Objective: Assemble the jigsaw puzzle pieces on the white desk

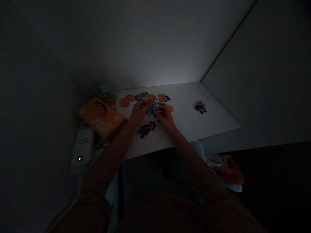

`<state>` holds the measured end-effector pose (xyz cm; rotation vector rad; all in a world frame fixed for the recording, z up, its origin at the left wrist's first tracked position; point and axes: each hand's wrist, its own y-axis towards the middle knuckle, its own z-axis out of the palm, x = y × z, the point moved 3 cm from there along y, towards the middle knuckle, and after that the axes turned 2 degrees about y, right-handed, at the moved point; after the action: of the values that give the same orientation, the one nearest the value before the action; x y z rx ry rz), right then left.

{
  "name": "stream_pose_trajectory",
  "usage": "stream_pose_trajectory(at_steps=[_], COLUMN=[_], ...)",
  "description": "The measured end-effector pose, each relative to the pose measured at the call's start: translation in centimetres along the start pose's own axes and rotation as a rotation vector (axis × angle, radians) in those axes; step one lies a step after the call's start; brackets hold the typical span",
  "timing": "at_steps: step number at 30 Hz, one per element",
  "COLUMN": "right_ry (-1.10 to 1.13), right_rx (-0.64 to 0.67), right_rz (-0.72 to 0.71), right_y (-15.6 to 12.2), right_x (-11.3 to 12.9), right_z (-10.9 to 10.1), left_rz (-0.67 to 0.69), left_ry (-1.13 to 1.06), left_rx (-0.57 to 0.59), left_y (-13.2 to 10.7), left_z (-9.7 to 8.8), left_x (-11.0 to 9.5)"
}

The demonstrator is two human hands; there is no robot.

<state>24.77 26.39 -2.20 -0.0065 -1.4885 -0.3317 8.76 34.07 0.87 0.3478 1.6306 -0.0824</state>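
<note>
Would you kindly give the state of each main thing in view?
Left hand: curled, at teal pieces
Right hand: curled, at teal pieces
Teal pieces: joined or loose, unclear
Dark puzzle pieces: apparently joined
Orange puzzle box: face up, seemingly shut
White device: light lit

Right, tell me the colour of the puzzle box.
The puzzle box is orange with pale lettering, seen best in the head view.

Orange box (100, 117), left of frame: "LEVEL UP! PUZZLES", printed in pale letters, slanted; smaller marks there too dim. White device (83, 147), lower left: dark small print, unreadable. Nothing else legible.
</note>
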Motion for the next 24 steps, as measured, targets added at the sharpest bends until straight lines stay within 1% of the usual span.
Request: stream_pose_trajectory(at_steps=[4, 7, 9, 10, 11, 13, 15, 17, 18, 19, 20, 21, 22, 23, 24], right_ry=[0.001, -0.014, -0.03, -0.053, -0.088, -0.193, -0.299, -0.415, -0.505, -0.611, -0.692, -0.753, -0.789, -0.798, -0.799], right_rx=[-0.013, -0.024, -0.024, -0.031, -0.05, -0.118, -0.225, -0.351, -0.408, -0.47, -0.541, -0.582, -0.586, -0.546, -0.438], right_rz=[0.024, 0.024, -0.015, -0.041, -0.069, -0.123, -0.185, -0.213, -0.219, -0.244, -0.289, -0.332, -0.368, -0.386, -0.368], right_y=[0.0, -0.3, -0.5, -0.5, -0.4, 0.1, 0.8, 1.4, 1.6, 1.5, 1.2, 0.8, 0.3, -0.1, -0.5], right_x=[-0.5, -0.3, 0.4, 0.8, 1.4, 2.3, 2.9, 2.9, 2.8, 2.7, 2.8, 2.9, 3.1, 3.2, 3.3], right_z=[0.1, 0.1, -0.7, -1.6, -3.0, -6.9, -12.0, -17.2, -19.3, -20.9, -21.7, -21.8, -21.1, -19.6, -17.6], left_rz=[-0.014, -0.034, -0.049, -0.057, -0.068, -0.1, -0.129, -0.13, -0.121, -0.114, -0.113, -0.121, -0.136, -0.156, -0.174], left_ry=[-0.058, -0.08, -0.09, -0.098, -0.107, -0.115, -0.102, -0.08, -0.07, -0.067, -0.075, -0.092, -0.115, -0.138, -0.154], left_rx=[0.007, 0.001, -0.025, -0.038, -0.047, -0.043, -0.016, 0.017, 0.033, 0.05, 0.071, 0.093, 0.117, 0.14, 0.164], left_y=[0.4, 0.4, 0.4, 0.4, 0.5, 0.6, 0.8, 0.9, 0.9, 0.8, 0.7, 0.6, 0.4, 0.2, 0.0], left_z=[0.3, 0.3, 0.0, -0.3, -0.5, -0.8, -1.0, -0.9, -0.8, -0.6, -0.4, -0.1, 0.1, 0.3, 0.5], left_x=[0.7, 0.8, 0.8, 0.7, 0.7, 0.6, 0.7, 0.7, 0.8, 0.8, 0.8, 0.9, 0.9, 0.9, 0.9])
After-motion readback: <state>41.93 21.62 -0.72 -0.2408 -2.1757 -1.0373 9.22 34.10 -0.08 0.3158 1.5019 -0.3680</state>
